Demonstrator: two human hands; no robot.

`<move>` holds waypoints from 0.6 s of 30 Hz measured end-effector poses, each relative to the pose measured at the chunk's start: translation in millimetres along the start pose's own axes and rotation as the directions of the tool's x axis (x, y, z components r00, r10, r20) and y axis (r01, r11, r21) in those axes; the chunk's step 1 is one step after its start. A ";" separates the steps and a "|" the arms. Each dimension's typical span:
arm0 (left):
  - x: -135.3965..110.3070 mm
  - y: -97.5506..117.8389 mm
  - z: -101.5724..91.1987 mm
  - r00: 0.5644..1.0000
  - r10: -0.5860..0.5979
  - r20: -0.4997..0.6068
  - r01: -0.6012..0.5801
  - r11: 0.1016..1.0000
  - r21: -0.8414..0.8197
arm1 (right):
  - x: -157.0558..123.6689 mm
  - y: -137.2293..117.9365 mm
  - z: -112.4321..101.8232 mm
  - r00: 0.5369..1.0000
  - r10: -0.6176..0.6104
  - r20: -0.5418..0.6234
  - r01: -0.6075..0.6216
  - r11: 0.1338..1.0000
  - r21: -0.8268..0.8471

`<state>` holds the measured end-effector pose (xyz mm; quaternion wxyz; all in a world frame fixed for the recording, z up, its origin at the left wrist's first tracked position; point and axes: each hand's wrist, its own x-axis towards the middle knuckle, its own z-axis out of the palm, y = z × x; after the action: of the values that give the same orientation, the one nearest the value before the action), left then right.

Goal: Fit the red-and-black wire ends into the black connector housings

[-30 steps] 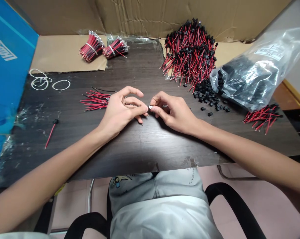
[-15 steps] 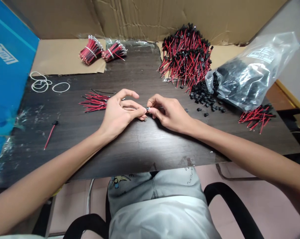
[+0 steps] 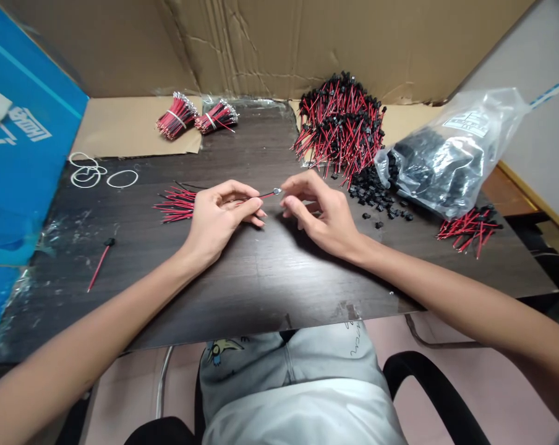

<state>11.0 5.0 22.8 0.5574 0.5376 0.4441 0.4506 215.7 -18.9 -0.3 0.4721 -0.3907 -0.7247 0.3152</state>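
Note:
My left hand [image 3: 219, 213] pinches a thin red and black wire [image 3: 266, 194] whose metal tip sticks out to the right. My right hand [image 3: 321, 210] hovers just right of that tip, its fingers curled loosely and slightly apart, and I cannot see anything in them. Both hands rest over the dark wooden table [image 3: 261, 272]. A loose fan of red and black wires [image 3: 175, 205] lies just left of my left hand.
A big heap of wires with black connectors [image 3: 339, 123] sits at the back right. Loose black connectors [image 3: 376, 194] spill from a clear plastic bag [image 3: 446, 161]. Two banded wire bundles [image 3: 193, 117], white rubber bands [image 3: 101, 174], a single wire [image 3: 101, 262], more wires [image 3: 467, 225] and a blue box [image 3: 15, 161] surround the hands.
My right hand has let go of the wire's tip and opened a little. My left hand has raised the wire, so its tip now shows free between the hands.

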 end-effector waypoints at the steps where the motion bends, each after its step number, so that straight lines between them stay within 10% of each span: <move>1: 0.2 0.5 -0.3 1.000 0.001 -0.007 -0.001 1.000 -0.011 | -1.2 -2.0 0.9 0.998 -0.047 0.039 0.048 0.998 -0.030; 14: -2.3 -0.2 -2.1 0.989 0.096 0.114 -0.117 0.974 0.192 | 7.2 -4.5 -10.7 0.975 -0.192 0.113 0.215 0.942 -0.258; 18: -3.3 1.9 -9.1 0.944 0.298 0.144 -0.325 0.759 0.564 | 26.9 5.6 -56.5 0.982 -0.149 -0.120 0.077 0.881 -0.467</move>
<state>1.4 3.7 24.5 0.2940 0.7580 0.4517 0.3674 263.1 12.1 26.9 0.4377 -0.4711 -0.7621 0.0759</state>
